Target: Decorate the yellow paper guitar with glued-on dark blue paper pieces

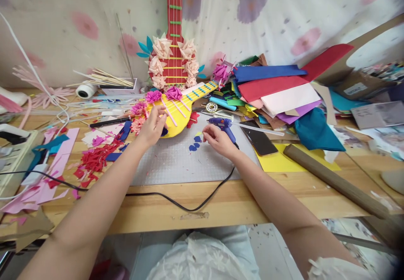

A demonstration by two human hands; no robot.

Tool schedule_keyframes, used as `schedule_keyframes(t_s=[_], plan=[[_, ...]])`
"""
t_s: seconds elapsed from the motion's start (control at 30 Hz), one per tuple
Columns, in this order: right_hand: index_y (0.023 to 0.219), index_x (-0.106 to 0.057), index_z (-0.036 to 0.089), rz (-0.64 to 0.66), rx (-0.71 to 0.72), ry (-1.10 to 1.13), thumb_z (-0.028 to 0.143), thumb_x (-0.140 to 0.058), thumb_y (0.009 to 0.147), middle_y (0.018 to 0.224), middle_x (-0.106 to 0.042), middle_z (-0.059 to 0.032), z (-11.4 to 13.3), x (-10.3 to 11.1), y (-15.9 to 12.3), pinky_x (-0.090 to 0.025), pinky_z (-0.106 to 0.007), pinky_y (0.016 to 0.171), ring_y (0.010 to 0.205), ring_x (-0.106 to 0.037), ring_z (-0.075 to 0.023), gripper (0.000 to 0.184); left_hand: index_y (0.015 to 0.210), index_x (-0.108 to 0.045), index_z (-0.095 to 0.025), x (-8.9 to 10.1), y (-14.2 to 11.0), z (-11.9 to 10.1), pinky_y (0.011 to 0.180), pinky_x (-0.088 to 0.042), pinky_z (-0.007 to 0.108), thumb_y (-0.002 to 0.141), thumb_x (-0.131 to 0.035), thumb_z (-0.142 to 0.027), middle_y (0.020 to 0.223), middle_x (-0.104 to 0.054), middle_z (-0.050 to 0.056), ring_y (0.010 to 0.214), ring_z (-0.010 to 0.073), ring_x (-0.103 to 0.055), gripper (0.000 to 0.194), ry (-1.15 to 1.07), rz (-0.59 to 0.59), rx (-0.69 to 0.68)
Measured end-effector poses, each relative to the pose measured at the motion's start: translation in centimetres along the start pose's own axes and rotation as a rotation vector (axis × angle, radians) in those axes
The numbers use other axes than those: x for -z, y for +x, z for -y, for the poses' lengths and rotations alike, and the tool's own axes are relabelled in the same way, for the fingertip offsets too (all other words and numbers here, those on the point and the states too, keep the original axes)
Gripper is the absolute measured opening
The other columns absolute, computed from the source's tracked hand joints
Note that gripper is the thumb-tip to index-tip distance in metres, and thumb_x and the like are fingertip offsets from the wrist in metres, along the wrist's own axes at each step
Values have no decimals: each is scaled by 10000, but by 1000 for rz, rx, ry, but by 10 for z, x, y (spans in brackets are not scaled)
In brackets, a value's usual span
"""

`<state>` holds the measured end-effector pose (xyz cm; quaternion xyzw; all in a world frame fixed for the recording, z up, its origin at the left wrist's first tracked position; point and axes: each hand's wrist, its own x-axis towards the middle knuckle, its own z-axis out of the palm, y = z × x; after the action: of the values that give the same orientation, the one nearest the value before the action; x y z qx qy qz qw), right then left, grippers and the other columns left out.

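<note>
A small yellow paper guitar with pink paper flowers lies on a grey cutting mat. My left hand rests on its body, fingers curled and pressing down on the yellow surface near a pink strip. My right hand hovers over small blue paper pieces on the mat, fingers pinched; what they hold is too small to make out. A blue glue gun lies just behind my right hand, its black cord trailing over the table's front.
A larger red paper guitar leans on the back wall. Stacked coloured sheets fill the right side, with a black phone and a brown cardboard tube. Red paper scraps and a power strip lie left.
</note>
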<state>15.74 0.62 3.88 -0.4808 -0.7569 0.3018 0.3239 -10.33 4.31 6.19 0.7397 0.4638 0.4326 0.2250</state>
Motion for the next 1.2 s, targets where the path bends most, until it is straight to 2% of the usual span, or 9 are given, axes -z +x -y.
schedule_keyframes(t_s=[0.13,0.23,0.37,0.47,0.6,0.9,1.1,1.17,1.2], plan=[[863,-478,209,-23,-31,-19,275,-427,837,696,-618,-1,-6,-2,-4,-398,-272,621,620,-544,-139,88,1117,-429,-207,-1,-1,-13,621,-477,272,890,-378,-326,970,-580,51,594,90,-562,262,32,-189,-26],[848,-501,206,-76,-70,-62,270,-443,809,673,-588,0,-14,-6,-5,-391,-274,606,615,-529,-145,95,1099,-460,-205,-19,-12,-32,626,-465,257,851,-446,-256,957,-592,43,663,106,-572,253,179,-242,-48],[824,-530,197,-134,-111,-98,270,-460,779,710,-584,-13,-21,-8,-7,-394,-274,614,634,-525,-144,111,911,-580,-197,-58,-35,-45,670,-446,277,814,-463,-180,883,-618,40,735,147,-587,153,469,124,-62],[804,-549,192,-126,-79,-130,280,-482,766,730,-583,-20,-23,-8,-11,-395,-276,627,656,-519,-143,117,826,-613,-180,-79,-51,-41,733,-439,330,842,-450,-237,873,-609,77,836,207,-588,174,589,197,60],[801,-568,182,-107,-51,-171,282,-498,771,748,-581,-28,-22,-7,-15,-389,-277,639,685,-511,-147,126,840,-615,-183,-89,-61,-30,842,-409,401,771,-591,-344,937,-578,99,958,268,-539,177,511,113,138],[797,-572,178,-18,-122,-82,324,-507,781,716,-583,-12,-18,0,-17,-382,-265,606,637,-496,-128,160,720,-596,-190,-92,-59,-31,868,-380,426,704,-670,-235,933,-584,69,964,248,-542,88,312,76,276],[796,-580,173,304,-226,99,480,-602,711,696,-591,-5,-18,51,-28,-398,-257,581,621,-518,-121,320,766,-534,-197,-90,-60,-28,725,-442,303,715,-626,-169,752,-619,4,726,149,-584,110,-17,-10,337],[781,-574,178,331,-326,78,534,-608,696,636,-571,4,-23,73,-33,-361,-248,519,563,-494,-114,368,832,-547,-199,-92,-60,-25,699,-455,284,687,-647,-157,753,-630,0,703,139,-595,182,-138,-51,367],[737,-563,180,276,-356,51,557,-608,687,594,-548,9,-26,81,-35,-347,-248,505,540,-477,-112,383,848,-559,-198,-94,-59,-23,694,-461,280,675,-657,-159,753,-637,2,701,138,-602,202,-191,-61,377]])
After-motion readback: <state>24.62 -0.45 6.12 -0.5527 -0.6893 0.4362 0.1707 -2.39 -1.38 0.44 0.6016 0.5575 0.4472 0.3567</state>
